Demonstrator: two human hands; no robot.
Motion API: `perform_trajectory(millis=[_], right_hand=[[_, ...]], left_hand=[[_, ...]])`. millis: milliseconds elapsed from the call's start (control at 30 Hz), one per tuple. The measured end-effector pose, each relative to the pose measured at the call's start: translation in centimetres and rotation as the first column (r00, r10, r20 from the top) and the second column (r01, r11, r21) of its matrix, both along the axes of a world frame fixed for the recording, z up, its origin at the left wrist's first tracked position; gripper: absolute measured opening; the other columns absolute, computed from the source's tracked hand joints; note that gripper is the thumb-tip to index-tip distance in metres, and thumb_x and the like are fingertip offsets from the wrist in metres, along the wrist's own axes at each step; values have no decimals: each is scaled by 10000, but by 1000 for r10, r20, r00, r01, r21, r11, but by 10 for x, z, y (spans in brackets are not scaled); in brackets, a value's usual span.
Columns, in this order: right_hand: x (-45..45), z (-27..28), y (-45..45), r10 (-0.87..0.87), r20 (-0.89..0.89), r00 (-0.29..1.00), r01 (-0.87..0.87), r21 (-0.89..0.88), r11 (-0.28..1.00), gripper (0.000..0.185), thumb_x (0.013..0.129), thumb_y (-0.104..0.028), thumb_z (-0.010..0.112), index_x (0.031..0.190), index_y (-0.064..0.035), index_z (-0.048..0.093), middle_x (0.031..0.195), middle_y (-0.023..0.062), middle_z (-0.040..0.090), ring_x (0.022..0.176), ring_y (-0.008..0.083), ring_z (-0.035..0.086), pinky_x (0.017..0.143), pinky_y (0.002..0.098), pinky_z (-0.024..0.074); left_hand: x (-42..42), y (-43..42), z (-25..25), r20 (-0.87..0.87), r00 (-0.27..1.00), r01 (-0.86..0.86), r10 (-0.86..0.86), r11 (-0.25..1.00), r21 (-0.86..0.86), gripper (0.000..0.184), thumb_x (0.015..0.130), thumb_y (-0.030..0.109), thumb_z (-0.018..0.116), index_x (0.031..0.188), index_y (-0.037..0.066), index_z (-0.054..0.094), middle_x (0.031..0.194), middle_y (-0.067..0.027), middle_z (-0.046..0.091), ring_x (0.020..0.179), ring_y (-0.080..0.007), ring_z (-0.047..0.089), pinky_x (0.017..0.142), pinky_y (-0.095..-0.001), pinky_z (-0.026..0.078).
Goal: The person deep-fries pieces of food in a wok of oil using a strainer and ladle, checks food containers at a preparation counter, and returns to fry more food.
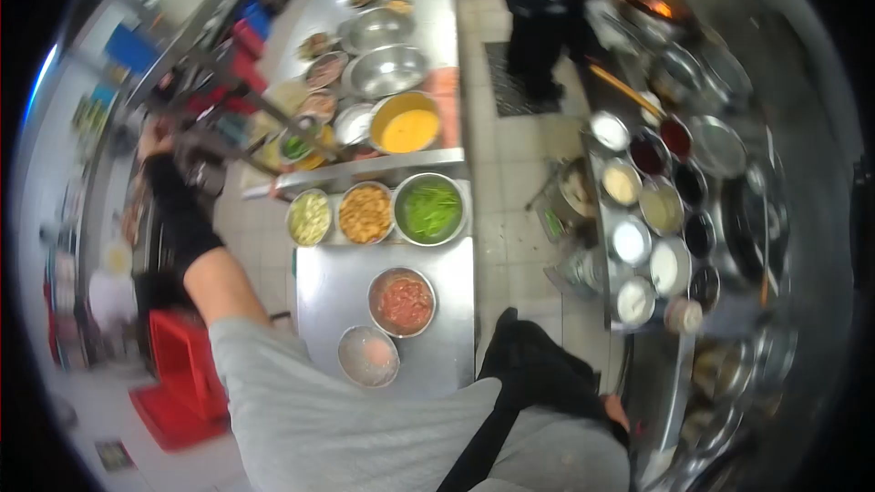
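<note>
My left arm, in a black sleeve cover, stretches out to the far left. My left hand (156,138) is up by a metal rack (196,105); its fingers are too small and blurred to make out what they touch. Low at my right side hangs my right hand (617,412), beside the stove counter, with its fingers mostly hidden. On the steel table (328,278) in front of me stand a bowl of raw minced-looking meat (402,302) and a bowl of cloudy liquid (368,356) with something pinkish in it.
Bowls of green vegetables (428,210), browned chunks (365,212) and pale green pieces (309,217) line the table's far end. Seasoning containers (631,241) fill the right counter. A co-worker (547,0) stands by a flaming wok (658,9). A red bin (178,383) sits at left.
</note>
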State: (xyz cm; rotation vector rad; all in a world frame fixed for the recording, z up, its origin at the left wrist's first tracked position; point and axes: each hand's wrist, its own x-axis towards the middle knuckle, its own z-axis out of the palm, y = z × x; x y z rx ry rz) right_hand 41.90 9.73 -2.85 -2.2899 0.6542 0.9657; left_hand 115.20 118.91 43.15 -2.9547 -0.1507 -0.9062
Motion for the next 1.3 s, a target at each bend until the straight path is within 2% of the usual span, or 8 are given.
perform_trajectory(millis=[100, 267, 500, 667, 833, 1033, 1200, 1300], right_hand=[[3, 4, 4, -59, 30, 998, 60, -39, 997, 297, 954, -242, 578, 954, -7, 761, 992, 280, 722, 971, 450, 699, 838, 524, 543], [-25, -8, 4, -130, 185, 974, 142, -51, 989, 323, 951, -262, 571, 856, 13, 713, 869, 276, 691, 824, 477, 671, 747, 567, 523], [-69, 22, 50, -575, 102, 812, 583, -80, 809, 217, 876, -212, 660, 999, -56, 745, 1037, 204, 745, 1055, 404, 695, 912, 506, 549], [-146, 4, 61, -683, 215, 698, 708, -58, 704, 224, 875, -215, 656, 1004, -62, 758, 1012, 193, 756, 1035, 397, 704, 922, 492, 552], [-252, -32, 67, -769, 340, 541, 819, -8, 573, 229, 885, -213, 649, 996, -55, 772, 1006, 187, 762, 989, 389, 719, 918, 487, 555], [-387, -42, 52, -879, 436, 193, 961, 95, 258, 207, 881, -181, 646, 972, -40, 767, 953, 204, 756, 941, 395, 726, 884, 477, 564], [-461, -53, 55, -926, 346, 150, 982, 55, 180, 193, 859, -133, 646, 977, -28, 756, 952, 227, 743, 941, 395, 722, 865, 473, 567], [-484, -77, 58, -904, 425, 55, 987, 116, 114, 210, 877, -184, 660, 958, -6, 740, 984, 258, 732, 969, 447, 704, 891, 509, 561]], left_hand=[[8, -30, -25, -162, 986, 41, -29, 997, 71, 368, 899, 221, 690, 1251, 116, 698, 1215, -88, 744, 1065, -210, 719, 920, -356, 550], [24, -258, -96, 419, 906, 178, -66, 955, -235, 314, 931, 171, 664, 1219, 49, 692, 1178, -109, 737, 1023, -207, 707, 894, -339, 548], [-189, -663, -158, 510, 689, 678, -514, 210, -704, 252, 976, 101, 626, 1173, -45, 685, 1125, -137, 726, 964, -202, 689, 858, -317, 545], [-417, -891, -121, 303, 43, 17, -952, -303, -953, 189, 975, 20, 608, 1128, -65, 682, 931, -131, 686, 900, -183, 648, 840, -312, 530], [-647, -1017, -10, 740, -642, -463, -201, -667, -584, 120, 856, -18, 667, 862, -116, 736, 850, -213, 720, 740, -292, 684, 647, -366, 548], [-896, -1096, 9, 825, -476, -834, 305, -455, -312, 341, 911, 244, 766, 1064, -55, 711, 1003, -213, 688, 942, -304, 695, 793, -367, 559], [-1000, -1105, 42, 860, -332, -919, -387, -71, -387, 208, 861, 78, 678, 782, -114, 685, 784, -211, 663, 674, -286, 642, 518, -347, 475], [-1010, -1169, 36, 836, -516, -812, -188, -204, -547, 100, 881, 10, 627, 808, -51, 655, 809, -126, 648, 686, -231, 635, 540, -312, 493]])
